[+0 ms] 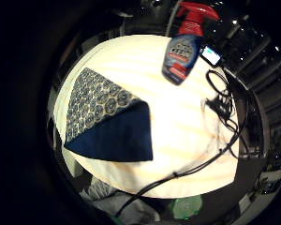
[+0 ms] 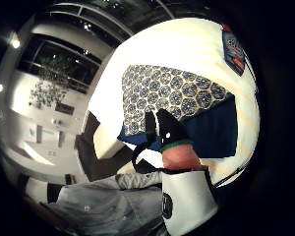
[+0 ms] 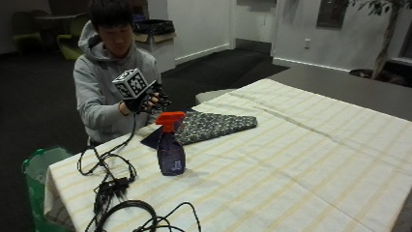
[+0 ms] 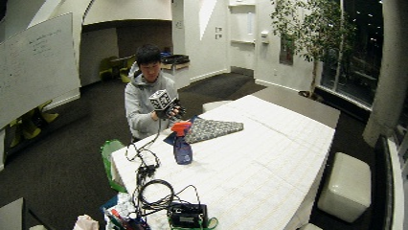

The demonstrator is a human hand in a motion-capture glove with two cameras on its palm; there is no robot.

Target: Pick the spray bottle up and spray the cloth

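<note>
Gloved right hand is raised in the air above the near-left edge of the table, in front of the person's chest, with the fingers spread loosely and not holding anything. It's clear of both the bottle and the cloth, nothing touching it.

Spray bottle stands upright on the striped tablecloth, orange-red trigger head on top, dark blue-purple body below. It sits just in front of the cloth from the outside camera's side, apart from it, not on it. In the little finger side palm view the bottle shows near the table's edge with its label facing the camera, well apart from the cloth.

That cloth is folded flat on the table close to the person, patterned side with little rings on top and a plain dark blue layer peeking out underneath. The thumb side palm view shows the same patterned fold below the palm.

Left of the bottle there's a tangle of black cables lying on the tablecloth, and a green bag sits on the floor by the table corner.
</note>
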